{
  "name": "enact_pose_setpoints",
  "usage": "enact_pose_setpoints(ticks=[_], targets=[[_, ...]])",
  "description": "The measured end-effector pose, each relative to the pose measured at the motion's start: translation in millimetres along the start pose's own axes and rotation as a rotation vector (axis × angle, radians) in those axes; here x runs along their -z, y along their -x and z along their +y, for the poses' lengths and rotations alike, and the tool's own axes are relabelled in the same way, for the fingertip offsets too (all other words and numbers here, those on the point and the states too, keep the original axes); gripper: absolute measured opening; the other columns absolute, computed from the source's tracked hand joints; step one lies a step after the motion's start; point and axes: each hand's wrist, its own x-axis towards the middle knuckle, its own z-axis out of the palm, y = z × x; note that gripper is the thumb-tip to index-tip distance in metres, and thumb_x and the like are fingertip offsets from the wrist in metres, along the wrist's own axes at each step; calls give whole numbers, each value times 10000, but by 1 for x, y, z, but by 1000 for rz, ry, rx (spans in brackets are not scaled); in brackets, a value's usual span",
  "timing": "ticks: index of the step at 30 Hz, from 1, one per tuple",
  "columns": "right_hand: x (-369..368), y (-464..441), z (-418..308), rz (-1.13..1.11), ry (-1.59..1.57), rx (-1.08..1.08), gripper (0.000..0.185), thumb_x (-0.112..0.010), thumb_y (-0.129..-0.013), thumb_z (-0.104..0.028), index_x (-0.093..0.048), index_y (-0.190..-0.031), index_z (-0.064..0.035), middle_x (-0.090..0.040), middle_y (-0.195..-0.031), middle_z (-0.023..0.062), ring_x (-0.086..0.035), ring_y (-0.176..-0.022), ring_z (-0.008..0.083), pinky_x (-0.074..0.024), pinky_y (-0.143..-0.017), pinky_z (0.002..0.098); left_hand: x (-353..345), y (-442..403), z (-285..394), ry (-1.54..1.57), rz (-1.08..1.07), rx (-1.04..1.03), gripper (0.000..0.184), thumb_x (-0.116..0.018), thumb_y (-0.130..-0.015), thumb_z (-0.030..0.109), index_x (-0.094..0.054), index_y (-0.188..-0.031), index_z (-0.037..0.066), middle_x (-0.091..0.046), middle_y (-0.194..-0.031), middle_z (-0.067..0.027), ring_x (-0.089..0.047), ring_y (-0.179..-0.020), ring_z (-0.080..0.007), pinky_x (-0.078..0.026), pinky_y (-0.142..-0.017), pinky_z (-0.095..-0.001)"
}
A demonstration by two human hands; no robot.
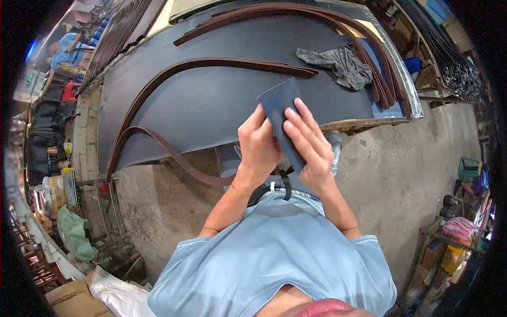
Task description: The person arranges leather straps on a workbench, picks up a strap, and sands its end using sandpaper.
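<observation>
Between my two hands, in front of my body and close to the table's near edge, is a dark blue-grey folded sheet (280, 100), held tilted. My left hand (259, 142) grips its left side with curled fingers. On the other side my right hand (311, 148) presses it, fingers laid along its face and thumb hidden. What the sheet is made of I cannot tell. Just beyond it, the ends of a stack of brown leather straps (211, 62) lie on the dark tabletop (211, 105). One strap (185, 168) of that stack droops over the near edge.
More brown straps (274, 7) curve across the table's far side to its right edge. A crumpled grey cloth (343, 66) lies near them. Dark strips hang at upper right and upper left. Shelves with goods (454, 238) stand right; a person (66, 50) sits far left.
</observation>
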Motion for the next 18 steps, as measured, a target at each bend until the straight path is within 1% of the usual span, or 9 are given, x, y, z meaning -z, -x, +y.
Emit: enact_pose_setpoints(ticks=[2, 5, 8, 11, 12, 13, 16, 17, 18], targets=[[0, 2, 7, -5, -7, 39, 553, -573, -713, 125, -606, -1259, 45, -575, -1353, 218, -489, -1321, 429, -408, -1092, 480, 3, 0, 4, -93, -63, 13, 247, -665, -765, -61, -659, -1007, -15, -652, -935, -153, -654, -743, -346, -532, -638, -394], [-3, 6, 28, 17, -150, -267, 671, -494, -655, 193, -569, -1306, 48, -566, -1363, 226, -491, -1333, 389, -402, -1102, 438, -6, -6, 8, -87, 50, -15, 238, -662, -767, -78, -666, -996, -16, -657, -918, -135, -663, -757, -330, -531, -650, -395], [1, 7, 5, 46, -77, -176, 685, -498, -649, 196, -559, -1315, 48, -564, -1366, 223, -491, -1330, 397, -412, -1091, 443, -4, -8, 5, -92, -31, -8, 218, -669, -772, -61, -668, -986, -16, -661, -916, -126, -666, -750, -314, -528, -647, -388], [-10, 13, 26, 66, -50, -98, 675, -527, -654, 193, -568, -1310, 42, -564, -1370, 216, -491, -1329, 400, -410, -1090, 448, -6, -7, -1, -166, -83, -18, 225, -665, -770, -49, -664, -993, -13, -659, -919, -120, -660, -751, -312, -523, -643, -384], [-8, 15, 29, 17, -127, -252, 646, -569, -678, 177, -575, -1308, 35, -572, -1364, 205, -489, -1329, 407, -414, -1086, 449, -10, -3, -5, -144, -74, 16, 244, -666, -756, -39, -661, -997, -3, -656, -920, -110, -653, -755, -311, -516, -635, -386], [-6, 13, 26, 17, -129, -247, 646, -569, -678, 177, -575, -1308, 35, -572, -1364, 205, -489, -1329, 407, -414, -1086, 449, -10, -1, -8, -145, -69, 14, 244, -666, -756, -39, -661, -997, -3, -656, -920, -110, -653, -755, -311, -516, -635, -386], [-6, 11, 21, 5, -37, -43, 672, -519, -672, 208, -568, -1316, 23, -581, -1352, 203, -503, -1321, 372, -428, -1080, 409, -6, 1, -10, -142, -151, 52, 195, -672, -778, -43, -678, -964, 18, -658, -879, -99, -658, -729, -291, -514, -619, -379], [-11, 15, 34, 3, -36, -48, 672, -519, -672, 208, -568, -1316, 23, -581, -1352, 203, -503, -1321, 372, -428, -1080, 409, -6, 0, -7, -140, -154, 55, 195, -672, -778, -43, -678, -964, 18, -658, -879, -99, -658, -729, -291, -514, -619, -379], [-18, 21, 55, -36, -82, -188, 667, -518, -675, 205, -574, -1312, 14, -581, -1347, 210, -504, -1318, 374, -434, -1075, 407, -9, -3, -5, -69, -57, 44, 186, -675, -791, -43, -677, -967, 16, -660, -882, -104, -659, -722, -293, -518, -618, -372]])
